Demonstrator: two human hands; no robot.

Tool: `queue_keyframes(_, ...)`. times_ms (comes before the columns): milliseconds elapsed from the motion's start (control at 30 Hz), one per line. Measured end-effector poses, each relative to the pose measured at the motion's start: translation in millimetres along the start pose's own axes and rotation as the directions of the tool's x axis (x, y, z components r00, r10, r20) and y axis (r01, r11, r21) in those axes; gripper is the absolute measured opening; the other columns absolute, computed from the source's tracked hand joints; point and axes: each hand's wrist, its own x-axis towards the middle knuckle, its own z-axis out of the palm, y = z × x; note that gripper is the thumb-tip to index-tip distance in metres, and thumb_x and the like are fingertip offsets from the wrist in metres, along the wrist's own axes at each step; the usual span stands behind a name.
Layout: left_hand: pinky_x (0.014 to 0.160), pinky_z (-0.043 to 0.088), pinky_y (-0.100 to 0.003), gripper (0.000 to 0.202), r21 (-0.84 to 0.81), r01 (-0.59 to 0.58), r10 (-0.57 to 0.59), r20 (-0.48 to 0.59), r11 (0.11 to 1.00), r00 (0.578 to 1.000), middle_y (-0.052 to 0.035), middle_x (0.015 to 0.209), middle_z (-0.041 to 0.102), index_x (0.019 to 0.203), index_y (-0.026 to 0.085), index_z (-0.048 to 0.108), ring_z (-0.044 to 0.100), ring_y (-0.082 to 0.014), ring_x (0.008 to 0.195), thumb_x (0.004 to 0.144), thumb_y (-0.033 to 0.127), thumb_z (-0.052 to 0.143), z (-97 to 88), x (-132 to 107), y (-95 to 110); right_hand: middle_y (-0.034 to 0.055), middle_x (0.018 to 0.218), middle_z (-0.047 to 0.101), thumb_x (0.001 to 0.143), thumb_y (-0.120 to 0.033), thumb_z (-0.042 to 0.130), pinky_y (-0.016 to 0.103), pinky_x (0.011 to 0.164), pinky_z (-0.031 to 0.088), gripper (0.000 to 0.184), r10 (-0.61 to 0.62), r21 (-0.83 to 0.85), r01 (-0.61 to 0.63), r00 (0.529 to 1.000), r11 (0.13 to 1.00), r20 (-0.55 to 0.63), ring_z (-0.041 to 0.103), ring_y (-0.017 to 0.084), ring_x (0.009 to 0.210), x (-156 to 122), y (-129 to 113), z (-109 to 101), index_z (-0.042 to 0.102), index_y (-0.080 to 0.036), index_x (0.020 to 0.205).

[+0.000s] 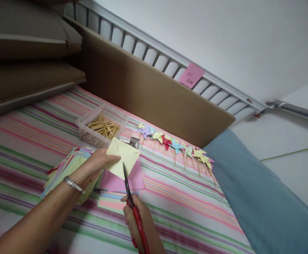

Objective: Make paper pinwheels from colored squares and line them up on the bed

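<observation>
My left hand [101,163] pinches a square of pale yellow paper [124,153] by its left corner, thumb on top. Slits run in from some of the paper's corners. My right hand [140,218] is wrapped round the red handles of a pair of scissors [128,188]. The dark blades point up and away from me, with their tip at the paper's near part. Beneath the yellow square lies a pink paper sheet [135,180] on more coloured paper. A fanned stack of coloured paper [64,173] lies under my left forearm.
A clear plastic box [90,135] holds many thin wooden sticks [105,127]. Small paper pinwheels [176,145] on sticks lie in a row along a cardboard panel [154,91]. Behind it is a white radiator [148,54] with a pink note [191,75]. The striped tablecloth [196,208] covers the table.
</observation>
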Motion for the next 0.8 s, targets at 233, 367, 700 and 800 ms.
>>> queue_keyframes(233,0.061,0.048,-0.026,0.034,-0.002,0.004,-0.004,-0.025,1.0,1.0,-0.008,0.078,0.075,0.084,0.011,0.072,0.066,-0.02,0.065,0.055,0.026,0.078,0.8,0.2,1.2,-0.0052,0.051,0.036,0.073,-0.046,0.065,0.018,0.043,0.032,0.035,0.021,-0.025,-0.02,1.0,0.999,0.02,0.034,0.009,0.045,1.5,-1.0,-1.0,0.068,-0.015,0.09)
queue_keyframes(367,0.06,0.047,-0.027,0.032,-0.025,0.002,-0.002,0.0,1.0,1.0,-0.008,0.076,0.075,0.083,0.011,0.072,0.066,-0.0198,0.064,0.054,0.025,0.078,1.3,-0.7,2.9,-0.0043,0.052,0.039,0.073,-0.042,0.066,0.019,0.044,0.033,0.032,0.032,-0.038,-0.031,0.999,0.999,0.022,0.037,0.01,0.047,1.9,-1.0,-1.0,0.069,-0.015,0.089)
queue_keyframes(700,0.061,0.047,-0.026,0.032,-0.054,-0.007,0.008,0.019,0.999,1.0,-0.0073,0.078,0.075,0.083,0.011,0.073,0.066,-0.0202,0.066,0.054,0.024,0.078,-0.3,-0.5,0.8,-0.0037,0.052,0.04,0.072,-0.041,0.066,0.02,0.045,0.032,0.029,0.073,-0.048,-0.071,0.997,0.996,0.035,0.038,0.01,0.048,5.1,2.5,0.3,0.069,-0.016,0.087)
queue_keyframes(800,0.061,0.047,-0.026,0.032,-0.046,-0.009,0.009,0.012,0.999,1.0,-0.0075,0.078,0.075,0.083,0.011,0.073,0.066,-0.0202,0.066,0.054,0.024,0.079,-0.3,-0.4,1.2,-0.0033,0.053,0.042,0.072,-0.042,0.066,0.02,0.045,0.032,0.03,0.078,-0.049,-0.076,0.996,0.996,0.035,0.039,0.01,0.048,6.1,4.2,1.0,0.069,-0.016,0.086)
